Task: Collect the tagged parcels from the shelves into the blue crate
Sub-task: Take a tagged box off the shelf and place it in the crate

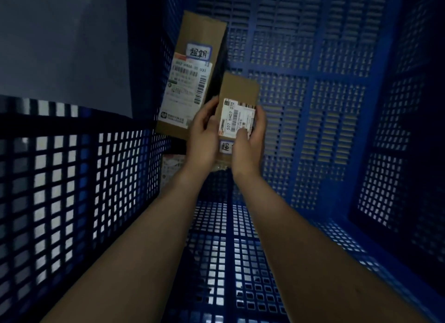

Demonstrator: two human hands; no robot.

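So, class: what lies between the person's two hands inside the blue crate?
In the head view, a small cardboard parcel lies between the left hand and right hand, both gripping it, beside a taller parcel.

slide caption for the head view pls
Both hands, left and right, lower a small brown cardboard parcel into the blue mesh plastic crate.

The light is dim and bluish throughout. In the upper left of the frame a plain, flat grey surface [62,38] fills the corner; whether it is wall or floor cannot be told. Its lower edge meets a dark band running across the left side. Pale patches of the same light surface show through small square gaps at the left and at the bottom centre. No window or lamp is in view.
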